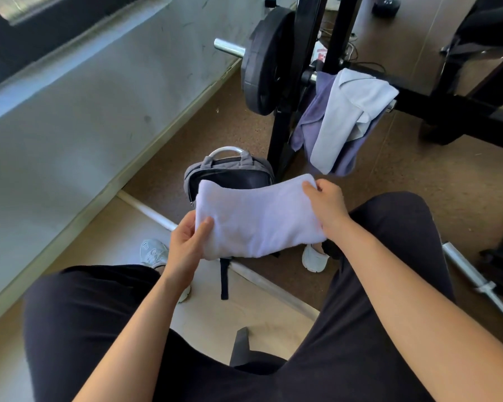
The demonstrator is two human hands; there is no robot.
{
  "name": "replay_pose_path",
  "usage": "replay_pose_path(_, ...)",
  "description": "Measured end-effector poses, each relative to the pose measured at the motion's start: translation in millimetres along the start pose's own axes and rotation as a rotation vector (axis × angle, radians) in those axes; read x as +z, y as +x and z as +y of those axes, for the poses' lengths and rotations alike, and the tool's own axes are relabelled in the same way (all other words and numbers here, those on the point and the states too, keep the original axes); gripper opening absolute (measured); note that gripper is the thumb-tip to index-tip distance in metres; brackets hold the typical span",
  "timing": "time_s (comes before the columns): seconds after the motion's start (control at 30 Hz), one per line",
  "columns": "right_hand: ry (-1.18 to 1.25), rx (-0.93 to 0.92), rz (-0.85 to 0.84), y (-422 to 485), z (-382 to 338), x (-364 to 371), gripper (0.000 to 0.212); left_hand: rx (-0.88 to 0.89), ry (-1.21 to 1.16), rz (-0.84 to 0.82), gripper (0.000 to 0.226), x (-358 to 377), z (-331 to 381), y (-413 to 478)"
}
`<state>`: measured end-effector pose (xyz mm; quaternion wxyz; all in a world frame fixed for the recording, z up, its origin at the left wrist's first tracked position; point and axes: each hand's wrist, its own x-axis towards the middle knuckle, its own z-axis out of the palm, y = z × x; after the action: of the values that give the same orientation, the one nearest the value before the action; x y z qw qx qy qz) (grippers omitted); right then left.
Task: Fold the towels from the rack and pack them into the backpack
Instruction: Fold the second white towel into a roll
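I am seeing the left hand pinching the near left corner of the folded white towel, with the thumb lying on top. The right hand is gripping the right end, its fingers curling over the far corner. The towel is hanging in the air just above the grey backpack, which is standing on the floor. Behind it, a light grey towel and a purple towel are hanging over the black rack.
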<state>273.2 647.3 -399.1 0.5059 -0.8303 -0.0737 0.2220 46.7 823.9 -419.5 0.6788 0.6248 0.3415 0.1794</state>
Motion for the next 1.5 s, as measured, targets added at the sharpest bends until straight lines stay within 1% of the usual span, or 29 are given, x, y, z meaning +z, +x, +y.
replay_pose_path(0.1, 0.111, 0.067, -0.144, -16.4, -4.0, 13.6, 0.028, 0.086, 0.077, -0.057, 0.025, 9.6, 1.3, -7.2)
replay_pose_path(0.27, 0.175, 0.043, -0.364, -36.1, -1.7, 41.9, 0.026, 0.133, 0.124, -0.103, 0.025, 29.6, -4.8, -16.7)
replay_pose_path(0.37, 0.214, 0.014, -0.460, -48.9, -0.2, 56.4, 0.024, 0.181, 0.177, -0.191, 0.029, 40.9, -2.9, -22.0)
replay_pose_path(0.43, 0.249, 0.021, -0.497, -56.1, -0.8, 59.9, 0.030, 0.130, 0.161, -0.287, 0.042, 44.3, 0.7, -26.3)
replay_pose_path(0.5, 0.269, 0.039, -0.523, -56.9, 0.6, 58.8, 0.043, 0.035, 0.130, -0.347, 0.056, 43.8, 4.4, -27.1)
replay_pose_path(0.53, 0.270, 0.045, -0.539, -56.2, 0.9, 57.5, 0.050, 0.007, 0.138, -0.368, 0.057, 42.3, 4.3, -26.2)
replay_pose_path(0.6, 0.243, 0.032, -0.553, -54.3, 1.6, 56.4, 0.056, -0.008, 0.117, -0.408, 0.047, 39.7, 5.7, -25.5)
replay_pose_path(0.63, 0.231, 0.016, -0.546, -53.2, 1.9, 56.6, 0.053, -0.024, 0.068, -0.402, 0.044, 39.7, 7.8, -25.7)
replay_pose_path(0.67, 0.234, -0.004, -0.528, -52.1, 2.0, 56.7, 0.046, -0.050, 0.005, -0.361, 0.041, 39.9, 8.6, -25.3)
replay_pose_path(0.73, 0.307, -0.003, -0.494, -49.3, 0.9, 55.2, 0.033, -0.072, -0.071, -0.202, 0.033, 38.9, 10.5, -22.1)
replay_pose_path(0.8, 0.450, 0.078, -0.507, -47.5, -4.1, 51.4, 0.033, -0.051, -0.047, -0.012, 0.031, 34.3, 5.2, -14.4)
replay_pose_path(0.87, 0.634, 0.191, -0.562, -47.2, -12.5, 46.1, 0.035, -0.061, -0.008, 0.084, 0.041, 27.0, 0.5, -6.1)
replay_pose_path(0.9, 0.702, 0.234, -0.590, -46.6, -16.0, 43.0, 0.035, -0.103, -0.013, 0.056, 0.048, 22.4, -0.9, -2.4)
replay_pose_path(0.93, 0.747, 0.264, -0.616, -45.5, -18.5, 40.1, 0.034, -0.155, -0.038, -0.012, 0.051, 18.2, -1.6, 0.4)
replay_pose_path(1.03, 0.787, 0.295, -0.633, -43.7, -21.8, 34.0, 0.036, -0.331, -0.243, -0.317, 0.054, 13.4, 4.7, -2.8)
replay_pose_path(1.07, 0.785, 0.292, -0.617, -42.7, -20.8, 34.0, 0.037, -0.342, -0.279, -0.374, 0.055, 14.6, 6.0, -5.7)
replay_pose_path(1.1, 0.785, 0.288, -0.597, -41.6, -19.8, 34.4, 0.038, -0.330, -0.277, -0.387, 0.054, 17.4, 8.4, -8.9)
replay_pose_path(1.2, 0.773, 0.282, -0.561, -38.7, -15.6, 36.1, 0.039, -0.265, -0.155, -0.248, 0.054, 22.9, 5.3, -9.0)
replay_pose_path(1.3, 0.649, 0.234, -0.644, -41.3, -11.5, 37.4, 0.041, -0.222, -0.135, -0.189, 0.056, 19.3, 1.3, -7.0)
replay_pose_path(1.37, 0.554, 0.205, -0.666, -41.1, -8.0, 38.1, 0.044, -0.193, -0.107, -0.179, 0.054, 14.2, -0.3, -4.7)
replay_pose_path(1.5, 0.547, 0.169, -0.642, -35.3, -5.2, 35.7, 0.047, -0.191, -0.022, -0.251, 0.050, 7.3, 2.3, -3.1)
